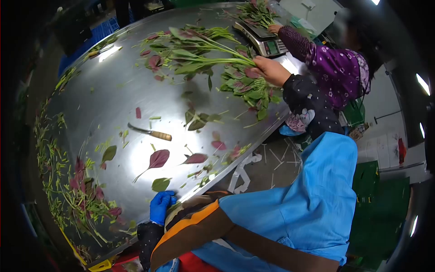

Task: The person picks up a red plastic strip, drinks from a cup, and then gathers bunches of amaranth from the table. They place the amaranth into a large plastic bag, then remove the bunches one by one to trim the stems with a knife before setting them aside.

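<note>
My right hand, bare, is closed round the stems of a bunch of leafy greens. The bunch stretches left above the metal table, its green and reddish leaves fanned out. Below my right hand lies a pile of similar greens. My left hand, in a blue glove, is at the near table edge with its fingers curled and nothing visible in them. A green leaf lies just above it. Farther up the table is a curved knife with a wooden handle.
Cut stems and leaves litter the left side of the metal table. At the back right, a co-worker in purple has one hand on greens on a digital scale. Blue crates stand beyond the table.
</note>
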The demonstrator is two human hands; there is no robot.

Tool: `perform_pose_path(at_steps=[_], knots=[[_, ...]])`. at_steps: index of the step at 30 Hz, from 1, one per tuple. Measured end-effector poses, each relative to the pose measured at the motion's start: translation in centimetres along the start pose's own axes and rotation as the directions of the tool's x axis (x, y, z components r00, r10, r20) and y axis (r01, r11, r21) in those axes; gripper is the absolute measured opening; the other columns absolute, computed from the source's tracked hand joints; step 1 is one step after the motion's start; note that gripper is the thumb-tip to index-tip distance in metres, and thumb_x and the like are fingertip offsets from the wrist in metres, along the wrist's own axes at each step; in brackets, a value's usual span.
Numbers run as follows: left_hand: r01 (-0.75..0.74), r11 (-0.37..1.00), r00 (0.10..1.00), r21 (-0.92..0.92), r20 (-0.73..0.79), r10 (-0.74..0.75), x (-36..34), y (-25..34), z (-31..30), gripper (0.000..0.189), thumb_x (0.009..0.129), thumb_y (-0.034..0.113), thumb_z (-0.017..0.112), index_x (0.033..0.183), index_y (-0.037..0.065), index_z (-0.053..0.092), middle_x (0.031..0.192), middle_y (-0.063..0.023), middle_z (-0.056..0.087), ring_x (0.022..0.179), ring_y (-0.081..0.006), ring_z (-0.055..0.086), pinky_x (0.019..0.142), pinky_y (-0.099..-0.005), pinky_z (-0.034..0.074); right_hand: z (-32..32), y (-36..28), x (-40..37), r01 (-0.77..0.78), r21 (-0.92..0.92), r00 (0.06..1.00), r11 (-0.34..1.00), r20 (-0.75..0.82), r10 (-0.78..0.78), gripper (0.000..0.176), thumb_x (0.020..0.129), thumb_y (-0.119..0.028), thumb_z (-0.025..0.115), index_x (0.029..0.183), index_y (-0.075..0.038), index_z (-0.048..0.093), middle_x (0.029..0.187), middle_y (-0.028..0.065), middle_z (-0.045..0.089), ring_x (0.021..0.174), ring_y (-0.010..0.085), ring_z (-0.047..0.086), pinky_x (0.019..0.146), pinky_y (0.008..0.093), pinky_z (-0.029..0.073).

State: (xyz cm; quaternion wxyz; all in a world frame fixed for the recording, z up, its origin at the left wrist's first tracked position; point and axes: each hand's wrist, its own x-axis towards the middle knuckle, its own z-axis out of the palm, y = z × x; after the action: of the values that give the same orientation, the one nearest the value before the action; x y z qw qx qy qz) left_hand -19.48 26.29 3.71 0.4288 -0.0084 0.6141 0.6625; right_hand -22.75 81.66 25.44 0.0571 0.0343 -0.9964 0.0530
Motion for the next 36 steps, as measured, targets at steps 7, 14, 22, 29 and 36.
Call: perform_pose_path(at_steps=[7, 14, 22, 29, 36], knots=[[0.103, 0.99, 0.982, -0.092, -0.148, -0.116, 2.2, -0.3, 4.9, 0.016, 0.093, 0.01, 0.053, 0.1, -0.002, 0.061, 0.081, -0.0078, 0.064, 0.07, -0.0134, 0.059, 0.068, -0.0262, 0.049, 8.9, 20.9, -4.0, -0.437, -0.548, 0.737, 0.713, 0.236, 0.633, 0.023, 0.088, -0.027, 0.053, 0.107, -0.015, 0.059, 0.107, 0.0117, 0.055, 0.1, 0.0324, 0.056, 0.081, 0.043, 0.049], [0.156, 0.988, 0.96, -0.01, -0.234, -0.154, 3.8, 0.8, 6.9, 0.016, 0.091, 0.012, 0.057, 0.098, -0.001, 0.062, 0.08, -0.0048, 0.063, 0.068, -0.0115, 0.055, 0.065, -0.0252, 0.047, 16.4, 27.8, -7.2, -0.567, -0.438, 0.677, 0.698, 0.234, 0.698, 0.025, 0.087, -0.016, 0.048, 0.11, -0.011, 0.056, 0.113, 0.0148, 0.053, 0.102, 0.034, 0.055, 0.086, 0.0439, 0.048], [0.104, 0.969, 0.972, 0.222, -0.227, -0.052, 4.4, 1.1, 7.0, 0.023, 0.088, 0.023, 0.059, 0.086, 0.001, 0.065, 0.076, -0.0027, 0.062, 0.07, -0.0097, 0.055, 0.066, -0.0268, 0.046, 16.3, 29.2, -6.1, -0.173, -0.243, 0.976, 0.955, 0.088, 0.199, 0.014, 0.085, -0.015, 0.05, 0.097, -0.008, 0.05, 0.097, 0.0159, 0.059, 0.089, 0.0319, 0.057, 0.077, 0.0405, 0.047], [-0.339, 0.72, 0.912, 0.605, 0.023, 0.41, 5.1, 0.8, 6.3, 0.026, 0.081, 0.015, 0.065, 0.107, 0.011, 0.064, 0.105, -0.0102, 0.063, 0.095, -0.0256, 0.062, 0.084, -0.0352, 0.049, 18.6, 0.3, 7.7, 0.126, 0.398, 0.991, 0.909, -0.088, -0.099, 0.02, 0.084, -0.011, 0.058, 0.103, -0.007, 0.055, 0.093, 0.0083, 0.063, 0.082, 0.0193, 0.062, 0.071, 0.0308, 0.048], [-0.387, -0.014, 0.75, 0.922, 0.324, 0.576, 7.0, -1.8, 2.0, 0.053, 0.085, 0.038, 0.055, 0.136, 0.03, 0.042, 0.147, -0.002, 0.031, 0.137, -0.0271, 0.025, 0.111, -0.0502, 0.017, 26.3, -25.7, 10.3, 0.116, 0.347, 0.968, 0.931, 0.169, -0.184, 0.051, 0.081, -0.03, 0.066, 0.121, -0.006, 0.046, 0.096, 0.0167, 0.061, 0.085, 0.0347, 0.061, 0.073, 0.0431, 0.048]])
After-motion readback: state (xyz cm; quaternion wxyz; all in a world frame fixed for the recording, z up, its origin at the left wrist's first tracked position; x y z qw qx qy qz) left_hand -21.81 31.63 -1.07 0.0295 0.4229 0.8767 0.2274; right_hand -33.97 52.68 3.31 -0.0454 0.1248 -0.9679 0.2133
